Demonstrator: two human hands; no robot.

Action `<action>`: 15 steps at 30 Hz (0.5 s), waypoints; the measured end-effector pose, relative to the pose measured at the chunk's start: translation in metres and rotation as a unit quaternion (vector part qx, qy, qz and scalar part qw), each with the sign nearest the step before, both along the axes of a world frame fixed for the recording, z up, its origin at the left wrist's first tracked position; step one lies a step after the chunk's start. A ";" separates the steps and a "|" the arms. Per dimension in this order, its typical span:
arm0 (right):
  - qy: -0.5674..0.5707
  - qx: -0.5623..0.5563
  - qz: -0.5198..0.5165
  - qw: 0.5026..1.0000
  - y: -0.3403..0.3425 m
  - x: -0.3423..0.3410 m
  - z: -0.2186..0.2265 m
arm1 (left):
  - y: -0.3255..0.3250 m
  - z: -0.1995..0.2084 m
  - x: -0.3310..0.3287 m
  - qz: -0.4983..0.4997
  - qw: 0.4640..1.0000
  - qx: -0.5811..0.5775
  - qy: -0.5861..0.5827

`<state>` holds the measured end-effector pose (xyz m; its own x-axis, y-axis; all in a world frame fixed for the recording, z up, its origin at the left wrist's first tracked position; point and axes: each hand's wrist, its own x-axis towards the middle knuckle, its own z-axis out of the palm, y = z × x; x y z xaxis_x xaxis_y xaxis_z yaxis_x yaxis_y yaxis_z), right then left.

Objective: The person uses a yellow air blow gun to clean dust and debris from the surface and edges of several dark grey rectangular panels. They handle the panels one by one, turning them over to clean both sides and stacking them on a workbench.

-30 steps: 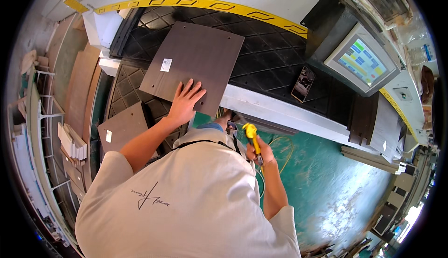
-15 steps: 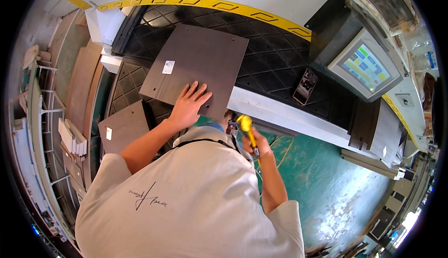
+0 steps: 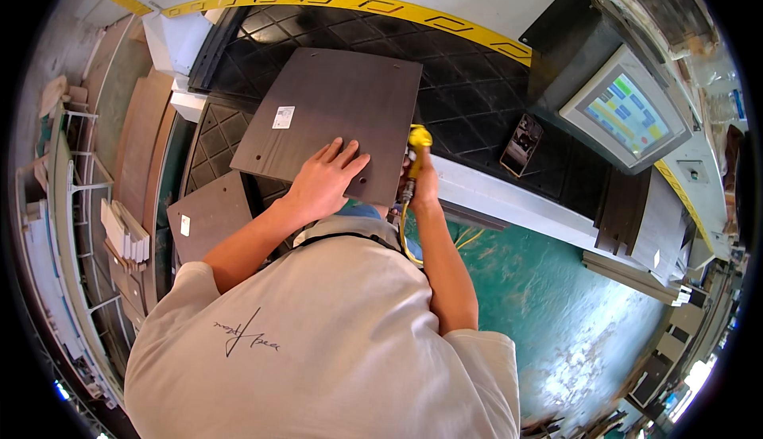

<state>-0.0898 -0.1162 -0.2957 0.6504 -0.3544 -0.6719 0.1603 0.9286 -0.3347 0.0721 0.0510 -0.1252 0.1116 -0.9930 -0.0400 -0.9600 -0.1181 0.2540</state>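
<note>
A dark brown rectangular panel [image 3: 350, 101] with a white label and small holes near its corners lies tilted on the black machine bed [image 3: 469, 89]. My left hand [image 3: 320, 182] rests flat on its near part, fingers spread. Just off the panel's right edge, my right hand [image 3: 427, 178] is closed round a yellow air blow gun [image 3: 420, 137]. A yellow hose [image 3: 404, 228] hangs from the gun's lower end. The gun's nozzle is hard to make out.
A second brown panel [image 3: 208, 212] lies lower left. To the right are a phone [image 3: 522, 145] on the bed and a control screen [image 3: 628, 113]. A yellow-striped beam [image 3: 350, 0] crosses the far side. Stacked boards [image 3: 123, 232] stand at the left.
My right hand has brought the air blow gun up and left to the panel's right edge. The panel has shifted slightly, with my left hand still flat on it.
</note>
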 end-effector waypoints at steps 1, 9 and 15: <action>0.057 -0.021 0.077 0.995 0.004 0.003 -0.008 | -0.003 0.002 -0.002 -0.003 1.000 0.002 0.002; -0.060 0.054 0.019 0.997 0.016 -0.010 -0.012 | -0.002 -0.006 -0.004 -0.005 0.999 0.015 -0.030; -0.113 -0.007 0.140 0.984 0.018 -0.058 -0.015 | -0.003 -0.007 -0.006 -0.007 1.000 0.009 -0.030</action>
<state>-0.1481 -0.0986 -0.3112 0.8562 -0.1489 -0.4947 -0.0285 0.9425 -0.3330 0.0661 0.0478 -0.1320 0.1008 -0.9936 -0.0510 -0.9748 -0.1089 0.1947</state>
